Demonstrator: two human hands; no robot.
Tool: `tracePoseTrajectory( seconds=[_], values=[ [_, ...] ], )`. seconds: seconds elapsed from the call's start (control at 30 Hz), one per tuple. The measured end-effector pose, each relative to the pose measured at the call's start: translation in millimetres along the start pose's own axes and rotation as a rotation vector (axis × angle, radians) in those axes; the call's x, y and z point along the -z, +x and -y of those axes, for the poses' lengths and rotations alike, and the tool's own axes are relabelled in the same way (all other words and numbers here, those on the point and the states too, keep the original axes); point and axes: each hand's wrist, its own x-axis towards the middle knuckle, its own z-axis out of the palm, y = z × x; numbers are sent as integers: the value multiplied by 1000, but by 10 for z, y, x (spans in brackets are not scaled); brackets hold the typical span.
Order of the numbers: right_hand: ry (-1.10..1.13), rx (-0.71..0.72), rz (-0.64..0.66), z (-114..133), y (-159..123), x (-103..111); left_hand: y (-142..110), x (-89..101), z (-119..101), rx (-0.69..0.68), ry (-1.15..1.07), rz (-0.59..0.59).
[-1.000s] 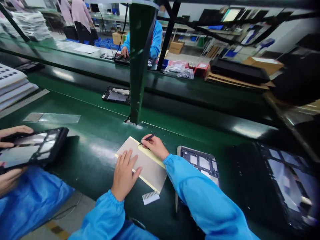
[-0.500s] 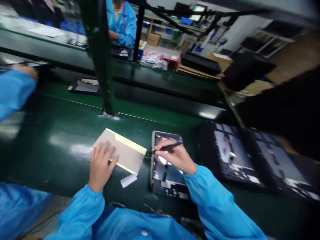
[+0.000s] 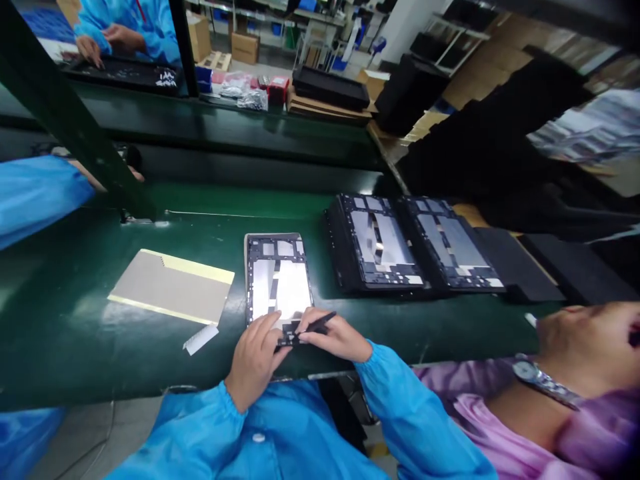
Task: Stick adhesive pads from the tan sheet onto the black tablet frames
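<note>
Touching tablet (image 3: 290, 287), on surface (image 3: 50, 350) at 3 o'clock from sheet (image 3: 173, 290), with left hand (image 3: 257, 350) at its 7 o'clock, unclear whether gripping; grasping tool (image 3: 323, 321) in right hand (image 3: 337, 337) at 5 o'clock

On my feed, light from above burns white across the tablet (image 3: 295, 285) and leaves a soft sheen on the bench (image 3: 65, 340). I see the purple sleeve (image 3: 595, 430) stretched, the right edge dark, distant boxes (image 3: 245, 48) soft.

green post (image 3: 65, 113), tilted | cardboard box (image 3: 245, 49), background | black trays (image 3: 330, 88) atop flat cardboard (image 3: 327, 115) | wristwatch (image 3: 526, 369), right
</note>
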Motion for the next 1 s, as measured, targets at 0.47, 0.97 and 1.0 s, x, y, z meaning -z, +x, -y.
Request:
tracePoseTrajectory(
  seconds=[0.47, 0.97, 1.0],
  values=[
    [-55, 51, 49, 33, -6, 12, 28, 45, -7, -15, 26, -4],
    [306, -73, -287, -36, -122, -4, 51, 83, -54, -185, 9, 25],
    [338, -63, -330, -16, -132, -23, 45, 89, -71, -170, 14, 32]
  ],
)
